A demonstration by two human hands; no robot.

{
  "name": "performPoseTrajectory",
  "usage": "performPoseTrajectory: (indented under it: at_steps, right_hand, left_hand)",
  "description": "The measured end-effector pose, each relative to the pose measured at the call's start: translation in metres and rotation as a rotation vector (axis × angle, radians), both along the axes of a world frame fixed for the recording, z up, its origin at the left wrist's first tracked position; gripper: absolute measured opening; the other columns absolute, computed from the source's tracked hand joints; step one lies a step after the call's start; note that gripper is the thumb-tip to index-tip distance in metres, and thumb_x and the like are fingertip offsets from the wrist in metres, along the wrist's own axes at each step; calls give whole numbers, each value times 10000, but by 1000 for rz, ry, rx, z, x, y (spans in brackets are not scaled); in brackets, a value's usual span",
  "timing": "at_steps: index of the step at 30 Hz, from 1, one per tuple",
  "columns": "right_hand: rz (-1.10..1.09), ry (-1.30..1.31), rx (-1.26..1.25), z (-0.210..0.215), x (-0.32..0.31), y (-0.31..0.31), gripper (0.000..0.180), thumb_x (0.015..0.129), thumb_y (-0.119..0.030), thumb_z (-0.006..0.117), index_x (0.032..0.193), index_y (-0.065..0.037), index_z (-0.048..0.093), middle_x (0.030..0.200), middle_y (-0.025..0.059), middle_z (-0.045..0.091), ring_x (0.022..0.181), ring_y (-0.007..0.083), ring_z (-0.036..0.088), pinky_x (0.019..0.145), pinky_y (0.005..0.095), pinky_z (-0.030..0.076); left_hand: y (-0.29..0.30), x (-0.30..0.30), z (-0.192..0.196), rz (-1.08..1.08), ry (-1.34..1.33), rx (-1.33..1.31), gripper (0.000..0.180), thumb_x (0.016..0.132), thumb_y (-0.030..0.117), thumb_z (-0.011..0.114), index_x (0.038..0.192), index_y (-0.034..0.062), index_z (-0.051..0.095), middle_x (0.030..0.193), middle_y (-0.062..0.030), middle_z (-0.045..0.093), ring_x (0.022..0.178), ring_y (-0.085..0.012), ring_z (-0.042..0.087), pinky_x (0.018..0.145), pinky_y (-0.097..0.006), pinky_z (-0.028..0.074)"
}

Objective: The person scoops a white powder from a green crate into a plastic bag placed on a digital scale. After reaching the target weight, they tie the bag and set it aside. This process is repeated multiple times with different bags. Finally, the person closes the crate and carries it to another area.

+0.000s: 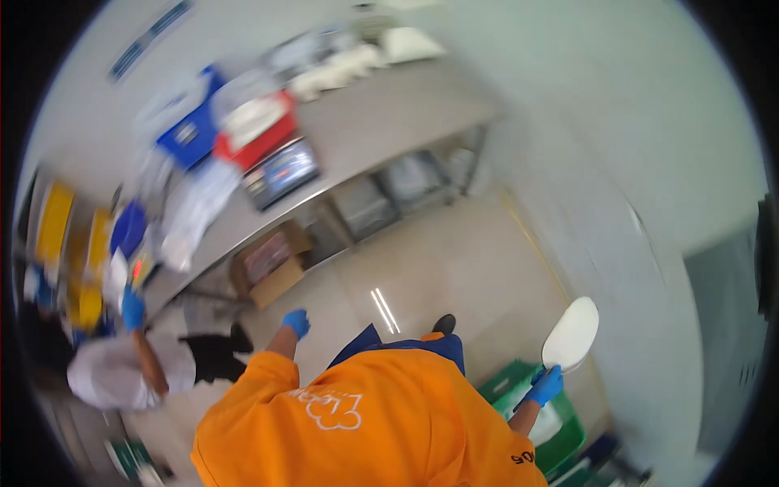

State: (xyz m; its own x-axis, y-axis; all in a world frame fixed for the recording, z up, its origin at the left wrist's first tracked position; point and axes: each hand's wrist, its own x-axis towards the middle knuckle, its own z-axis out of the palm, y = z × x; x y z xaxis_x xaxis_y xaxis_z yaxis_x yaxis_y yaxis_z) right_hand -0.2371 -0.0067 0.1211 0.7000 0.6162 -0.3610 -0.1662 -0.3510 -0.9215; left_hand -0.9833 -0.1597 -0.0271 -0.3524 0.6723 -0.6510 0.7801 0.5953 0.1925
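At the lower right of the frame, our gloved right hand (545, 385) holds a scoop (574, 334) with a white oval head, its fingers clamped on the dark handle. The oval points up and rightward, just in front of the pale wall (584, 162) in our view; whether that white is the scoop itself or a load on it, we cannot tell. Below this hand, a green crate (573, 445) with something white inside shows beside our orange shirt (365, 422).

Our gloved left hand (297, 323) is left of center at the lower middle, over the floor (462, 260), well apart from the scoop. It is small and blurred, so we cannot tell whether its fingers are apart or together.

A metal tabletop (406, 114) slants from the left up to the upper middle. A scale (282, 173) sits near its front edge, with a red tub (258, 150) and a blue tub (188, 140) behind. Beneath that edge, an open cardboard box (280, 284) reaches out onto the floor.

A wide stretch of floor lies between tabletop and us, bounded at right by a yellow line (531, 235) near the wall. At the lower left, a co-worker (134, 369) in white takes up the floor beside us.
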Motion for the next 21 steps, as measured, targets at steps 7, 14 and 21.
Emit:
performPoseTrajectory:
  at_steps: [7,14,21]
  right_hand:
    - [829,-52,44,73,-231,170,389,936,-292,501,634,-48,484,502,65,459,365,163,429,342,310,328]
    - [1482,-56,117,200,-478,337,469,926,-376,563,602,-42,507,486,56,467,388,155,470,362,300,350]
    - [1973,-599,102,360,-731,412,411,895,-339,546,678,6,593,556,105,559,427,182,532,403,312,413]
  left_hand:
    - [132,-53,213,1132,-798,1050,385,929,236,603,1282,97,540,1167,-59,598,993,-204,629,815,-335,510]
    - [269,-143,395,354,196,1405,535,843,241,693,1314,39,540,1361,-183,494,1214,-323,525,982,-407,455]
    - [340,-242,442,196,236,1153,608,748,137,611,1343,46,520,1361,-222,498,1238,-366,507,1030,-396,423]
